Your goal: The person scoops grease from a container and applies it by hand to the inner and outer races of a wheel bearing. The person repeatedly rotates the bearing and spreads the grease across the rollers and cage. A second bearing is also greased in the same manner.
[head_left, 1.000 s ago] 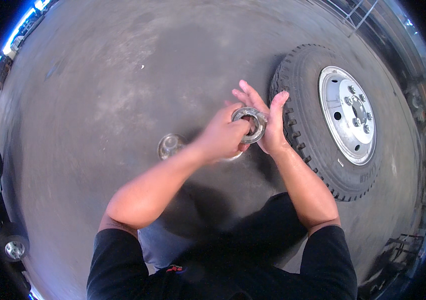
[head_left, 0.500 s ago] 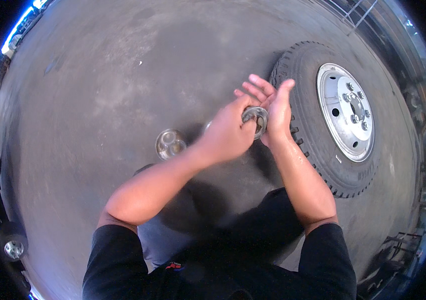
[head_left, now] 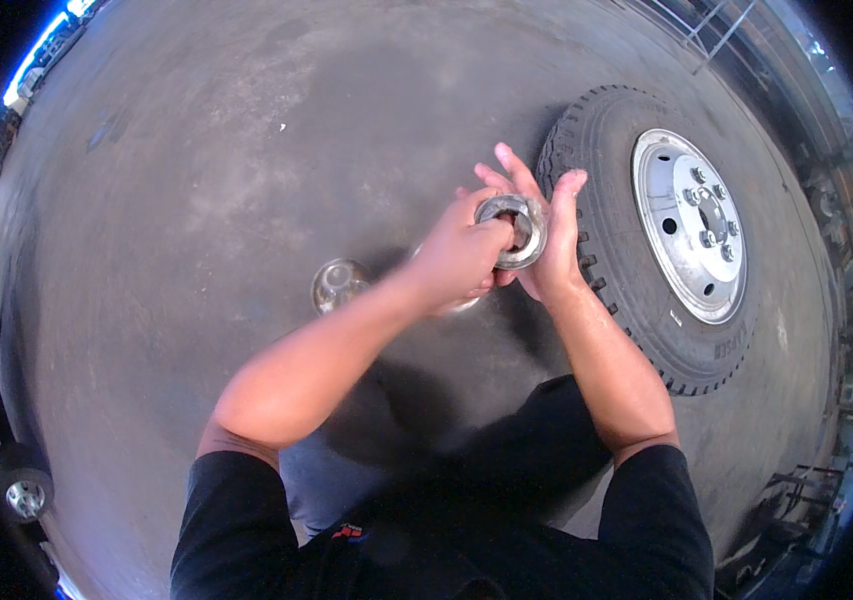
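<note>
In my left hand (head_left: 459,250) is a thick, shiny metal bearing (head_left: 519,260), a ring with a wide hole; the fingers are closed round its left side and reach into the hole. My right hand (head_left: 557,245) is open beside it, palm turned toward the bearing, fingers stretched and thumb raised. The bearing's right side meets or nearly meets that palm; I cannot tell which. On the floor left of my left forearm sits a round metal piece (head_left: 337,282), partly covered by the arm. Another light, rounded piece (head_left: 465,305) shows beneath my left hand, mostly hidden.
Right of my hands, a large truck tyre (head_left: 597,205) with a silver rim (head_left: 659,255) and several nuts lies on the grey concrete floor (head_left: 197,200). Metal frames (head_left: 797,500) stand at the right edge. A vehicle wheel (head_left: 27,497) shows at the far left.
My left hand has turned the bearing so its hole faces up more and has shifted it slightly. The right hand's fingers have moved a little, still outstretched.
</note>
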Tool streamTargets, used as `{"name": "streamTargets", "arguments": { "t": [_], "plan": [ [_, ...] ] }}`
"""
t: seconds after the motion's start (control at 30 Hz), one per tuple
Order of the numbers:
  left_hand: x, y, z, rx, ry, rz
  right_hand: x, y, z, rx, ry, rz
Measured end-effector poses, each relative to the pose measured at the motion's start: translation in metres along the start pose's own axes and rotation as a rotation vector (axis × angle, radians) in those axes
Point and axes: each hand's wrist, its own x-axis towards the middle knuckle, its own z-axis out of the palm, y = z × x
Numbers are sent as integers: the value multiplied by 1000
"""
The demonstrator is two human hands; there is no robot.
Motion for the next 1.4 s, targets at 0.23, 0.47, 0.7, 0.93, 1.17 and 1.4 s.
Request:
{"name": "streamTargets", "arguments": {
  "t": [0.23,0.47,0.7,0.93,1.17,1.4],
  "plan": [
    [15,-36,4,509,233,465,-6,-12,19,7,326,-460],
    [6,-28,6,715,43,534,-6,-17,14,-255,325,-204],
    [11,-28,-5,559,-4,304,1,-25,8,128,161,-89],
    [5,-25,4,190,21,104,-7,-7,-1,11,-189,65],
    [7,-25,-10,656,170,404,-4,-13,6,16,148,-176],
    [-6,-34,2,778,115,585,-5,-15,14,-182,141,-61]
  ]
}}
